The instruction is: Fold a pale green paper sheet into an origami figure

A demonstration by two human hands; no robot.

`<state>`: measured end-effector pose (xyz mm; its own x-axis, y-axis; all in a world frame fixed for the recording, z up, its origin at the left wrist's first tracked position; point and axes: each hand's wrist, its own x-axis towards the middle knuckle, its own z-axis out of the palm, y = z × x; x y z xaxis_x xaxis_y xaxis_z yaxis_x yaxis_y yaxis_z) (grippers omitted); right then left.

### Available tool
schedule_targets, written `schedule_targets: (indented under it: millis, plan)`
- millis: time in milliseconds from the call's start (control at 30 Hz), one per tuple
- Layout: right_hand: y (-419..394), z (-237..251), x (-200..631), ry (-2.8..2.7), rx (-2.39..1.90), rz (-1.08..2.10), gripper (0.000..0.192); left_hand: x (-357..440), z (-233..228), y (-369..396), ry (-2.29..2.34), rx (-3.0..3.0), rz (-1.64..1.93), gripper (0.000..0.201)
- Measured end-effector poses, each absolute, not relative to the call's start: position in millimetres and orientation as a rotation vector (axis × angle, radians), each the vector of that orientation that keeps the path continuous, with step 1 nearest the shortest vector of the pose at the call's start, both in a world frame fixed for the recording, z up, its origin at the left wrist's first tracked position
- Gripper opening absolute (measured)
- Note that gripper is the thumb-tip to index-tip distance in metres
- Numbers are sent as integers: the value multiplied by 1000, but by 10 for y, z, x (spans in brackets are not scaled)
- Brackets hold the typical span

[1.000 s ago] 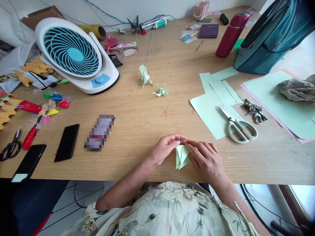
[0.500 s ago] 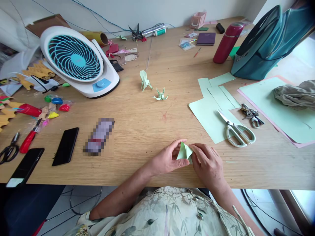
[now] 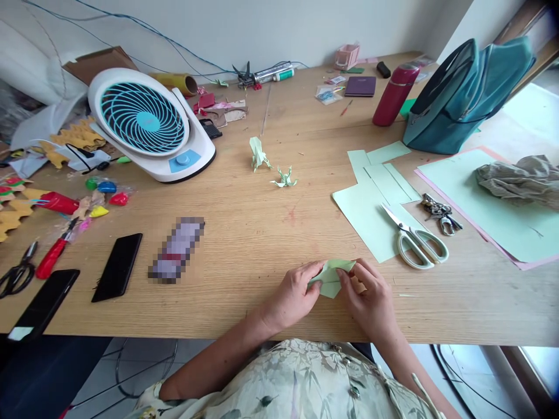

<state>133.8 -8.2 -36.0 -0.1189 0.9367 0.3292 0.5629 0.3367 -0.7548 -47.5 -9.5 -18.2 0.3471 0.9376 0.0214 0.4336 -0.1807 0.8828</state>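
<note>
A small piece of folded light-green paper is held between my two hands just above the front of the table. My left hand pinches its left side, thumb toward me. On the right, my right hand grips the upper right corner between thumb and fingers. Creases run across the paper, and parts of it are covered by my fingers. Farther back stand two folded green paper figures, a taller one and a smaller, spiky one.
Right of my hands, white-handled scissors lie on green paper sheets, beside keys. A red bottle and teal bag stand behind. At left are a fan, phones and black scissors.
The folded paper has gone from a pointed, upright shape to a wider, flatter one. My right hand now grips its upper right corner. The camera view has tilted slightly up.
</note>
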Motion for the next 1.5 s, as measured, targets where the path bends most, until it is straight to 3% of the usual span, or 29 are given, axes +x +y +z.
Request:
schedule_targets:
  millis: [133, 533, 633, 767, 900, 967, 1200, 1500]
  plan:
    - [-58, -320, 1291, -1635, -1356, 742, 31, -449, -187, -104, 1189, 1859, 802, 57]
    - [-31, -340, 1230, -1451, -1416, 920, 28, -447, -240, -161, 1215, 2320, 529, 59]
    - [-30, -359, 1235, -1439, -1391, 929, 28, -450, -156, -166, 1212, 2332, 455, 50]
    - [-38, -381, 1276, -1475, -1300, 934, 23, -526, 72, -106, 1097, 1957, 587, 33]
    - [-48, -345, 1300, -1569, -1144, 926, 11, -597, 141, 38, 966, 1348, 648, 50]
    - [-51, -315, 1297, -1605, -1062, 917, 10, -582, 73, 96, 908, 1159, 670, 49]
    - [-52, -308, 1293, -1574, -994, 927, 13, -464, -119, 96, 727, 823, 718, 49]
    - [-52, -300, 1218, -1556, -1062, 803, 10, -449, -96, 73, 731, 876, 775, 46]
